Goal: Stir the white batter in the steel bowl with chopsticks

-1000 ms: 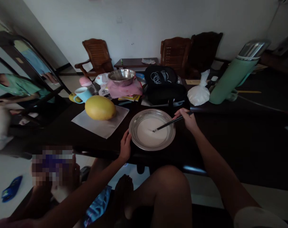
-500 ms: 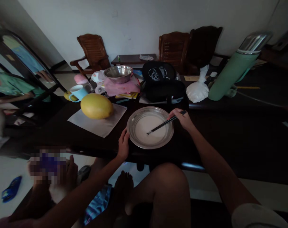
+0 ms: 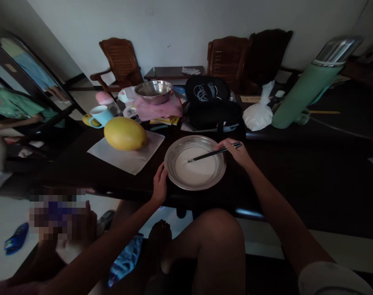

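Observation:
A wide metal bowl [image 3: 221,171] stands on the dark table in front of me, with a milky white liquid [image 3: 196,173] in it. My left hand [image 3: 160,185] grips the bowl at its left side, fingers against the outer wall below the rim. Over the right rim, my right hand [image 3: 235,152] is closed around a pair of dark chopsticks [image 3: 206,155]. They slant down to the left, and their whitened tips are in the liquid. Left of the bowl, a large yellow melon [image 3: 125,134] lies on a pale square cloth [image 3: 135,162].
Behind the melon is a light blue mug [image 3: 102,115]. A smaller metal bowl [image 3: 154,92] rests on a pink cloth [image 3: 160,110]. Farther right are a black case [image 3: 209,92], a tied bag of white powder [image 3: 258,116] and a tall green thermos [image 3: 308,92]. Other people sit at left.
The chopstick tips have moved through the liquid, away from me and slightly left, and the chopsticks lie flatter. My left hand keeps its place on the bowl. The view has shifted slightly.

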`<move>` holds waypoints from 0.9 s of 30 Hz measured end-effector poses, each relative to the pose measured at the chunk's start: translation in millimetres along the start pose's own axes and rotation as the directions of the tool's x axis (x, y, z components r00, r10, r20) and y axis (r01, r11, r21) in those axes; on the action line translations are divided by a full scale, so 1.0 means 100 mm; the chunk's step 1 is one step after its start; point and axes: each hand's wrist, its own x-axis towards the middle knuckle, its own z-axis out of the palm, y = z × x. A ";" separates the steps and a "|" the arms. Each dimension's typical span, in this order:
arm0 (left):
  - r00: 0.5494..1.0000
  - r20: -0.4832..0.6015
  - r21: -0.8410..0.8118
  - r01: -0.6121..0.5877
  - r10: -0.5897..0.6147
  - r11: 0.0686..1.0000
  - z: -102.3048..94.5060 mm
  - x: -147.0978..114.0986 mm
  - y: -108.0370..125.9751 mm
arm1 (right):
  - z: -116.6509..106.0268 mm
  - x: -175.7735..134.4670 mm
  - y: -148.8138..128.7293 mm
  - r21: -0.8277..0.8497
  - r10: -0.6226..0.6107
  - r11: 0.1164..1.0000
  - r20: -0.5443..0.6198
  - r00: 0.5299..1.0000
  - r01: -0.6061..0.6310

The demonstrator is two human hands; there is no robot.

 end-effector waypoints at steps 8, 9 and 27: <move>1.000 -0.007 0.010 -0.005 0.005 1.000 0.01 0.00 0.01 | -0.02 0.01 0.03 0.064 0.035 0.997 -0.031 0.999 -0.033; 1.000 -0.008 0.008 -0.005 0.005 1.000 0.01 0.00 0.01 | -0.01 0.00 0.02 0.042 0.027 0.999 0.006 1.000 -0.028; 1.000 0.007 -0.026 0.021 -0.021 0.999 0.01 -0.01 0.02 | -0.05 0.03 0.05 0.079 0.042 0.996 -0.131 0.991 -0.032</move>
